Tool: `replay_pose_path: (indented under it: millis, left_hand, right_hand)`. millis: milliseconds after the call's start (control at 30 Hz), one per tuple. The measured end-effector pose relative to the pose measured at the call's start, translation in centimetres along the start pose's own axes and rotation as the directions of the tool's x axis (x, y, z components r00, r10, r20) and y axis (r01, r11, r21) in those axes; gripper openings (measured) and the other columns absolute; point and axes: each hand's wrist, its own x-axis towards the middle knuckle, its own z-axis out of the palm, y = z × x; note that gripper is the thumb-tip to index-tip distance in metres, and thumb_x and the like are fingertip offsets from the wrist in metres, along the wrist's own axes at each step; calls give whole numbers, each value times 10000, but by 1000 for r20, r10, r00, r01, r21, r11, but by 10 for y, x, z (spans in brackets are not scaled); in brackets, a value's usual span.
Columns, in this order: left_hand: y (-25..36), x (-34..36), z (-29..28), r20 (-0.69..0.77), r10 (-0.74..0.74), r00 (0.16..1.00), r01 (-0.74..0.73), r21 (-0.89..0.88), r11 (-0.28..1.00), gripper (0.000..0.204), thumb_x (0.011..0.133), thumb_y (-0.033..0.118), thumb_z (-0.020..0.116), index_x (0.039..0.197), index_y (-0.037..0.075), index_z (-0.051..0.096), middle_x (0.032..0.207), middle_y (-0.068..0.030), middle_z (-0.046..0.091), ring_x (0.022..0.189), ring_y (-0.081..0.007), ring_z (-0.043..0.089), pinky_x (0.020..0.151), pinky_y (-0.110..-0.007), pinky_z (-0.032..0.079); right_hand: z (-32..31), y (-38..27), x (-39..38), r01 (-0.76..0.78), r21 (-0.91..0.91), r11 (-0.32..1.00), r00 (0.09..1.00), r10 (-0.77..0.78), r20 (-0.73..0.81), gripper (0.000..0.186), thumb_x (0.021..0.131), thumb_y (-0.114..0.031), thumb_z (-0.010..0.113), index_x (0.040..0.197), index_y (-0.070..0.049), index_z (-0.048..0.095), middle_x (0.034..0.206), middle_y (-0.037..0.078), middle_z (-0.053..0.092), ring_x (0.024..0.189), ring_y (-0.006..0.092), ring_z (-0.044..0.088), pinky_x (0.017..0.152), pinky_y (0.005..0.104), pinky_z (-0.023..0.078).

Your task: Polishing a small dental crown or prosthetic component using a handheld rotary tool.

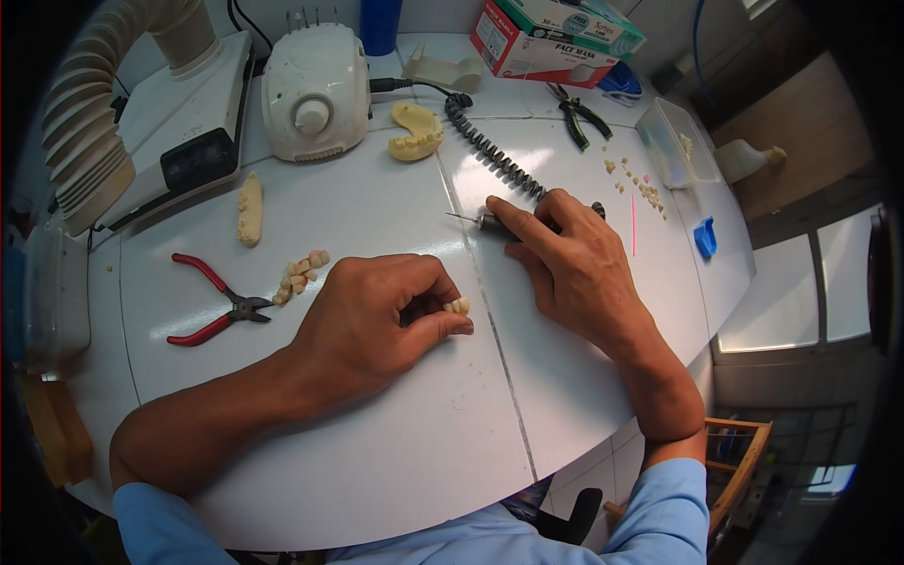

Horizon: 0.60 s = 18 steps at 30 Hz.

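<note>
Between the bent fingers and thumb of my left hand [372, 315] is a small piece of cream dental teeth [458, 306]. My right hand [574, 264] is closed on a dark rotary handpiece [487, 222], whose thin bur points left toward the middle of the table. A grey coiled cord [494, 151] runs from behind that hand up to a white control box [315, 89]. Left of my left hand lie several loose tooth pieces [299, 275] and red-handled cutters [202, 330]. A long pale tooth model [250, 209] lies farther back.
A white machine with a hose [179, 113] stands back left. A yellow dental cast [414, 132], boxes [532, 52] and green-black pliers [579, 118] sit at the back. A clear container [676, 141], scattered tooth pieces [636, 179], a pink stick [634, 226] and blue piece [705, 237] lie right.
</note>
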Motion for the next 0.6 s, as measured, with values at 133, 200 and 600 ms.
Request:
replay_pose_path:
  millis: [133,200,600]
  left_hand:
    - [-3,0,2,-11,15,1000,-15,-12,1000,185,913,99,894,980,-11,762,881,-99,796,803,-126,766,716,-275,613]
    - [-3,0,1,-4,19,1000,-19,-21,1000,175,915,97,892,969,-9,764,882,-94,798,782,-119,754,709,-273,604]
    - [-3,1,1,-46,-13,999,10,-78,997,126,1037,115,747,1037,-8,776,754,-53,752,665,-77,675,594,-246,496]
  right_hand:
    - [8,-3,1,17,31,999,999,-16,-39,426,985,-143,770,1408,-139,716,968,93,581,875,233,609,725,392,504]
    - [8,-3,2,27,35,999,998,-25,-50,433,971,-116,770,1401,-124,718,982,94,584,898,234,614,748,387,510]
    - [7,-9,2,42,100,994,998,-36,-59,471,946,-93,782,1409,-140,715,1001,86,591,918,233,608,776,390,511]
